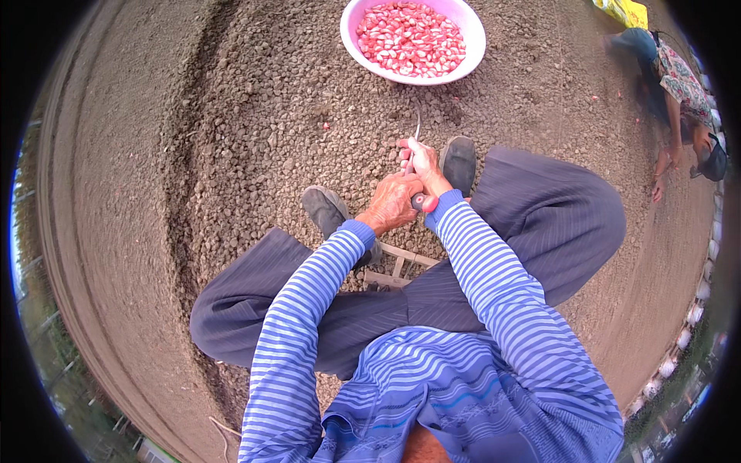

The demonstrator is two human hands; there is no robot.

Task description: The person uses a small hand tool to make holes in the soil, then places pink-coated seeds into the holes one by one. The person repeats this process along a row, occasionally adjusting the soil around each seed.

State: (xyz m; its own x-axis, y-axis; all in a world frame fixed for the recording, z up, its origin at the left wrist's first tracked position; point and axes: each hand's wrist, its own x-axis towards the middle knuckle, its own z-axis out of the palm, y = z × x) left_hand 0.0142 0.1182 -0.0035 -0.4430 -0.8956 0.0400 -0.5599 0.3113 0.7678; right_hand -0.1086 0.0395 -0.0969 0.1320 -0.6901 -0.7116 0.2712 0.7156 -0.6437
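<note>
Both my hands are on a slim hand tool with a dark and red handle (424,202) and a thin metal shaft (418,124). My left hand (391,199) wraps the handle, whose red end sticks out towards me. Farther forward, my right hand (427,165) closes around the tool near the shaft. The shaft's tip points at the soil and is hard to make out. Just beyond it, a pink plastic basin (476,43) holds many pink-coated pieces that look like garlic cloves (414,40).
Cloddy soil (260,127) lies all around, with a furrow (185,133) to the left. Beneath me is a low wooden stool (399,266), between my dark shoes (457,162). At right another person (686,87) bends to the ground near a yellow bag (625,13).
</note>
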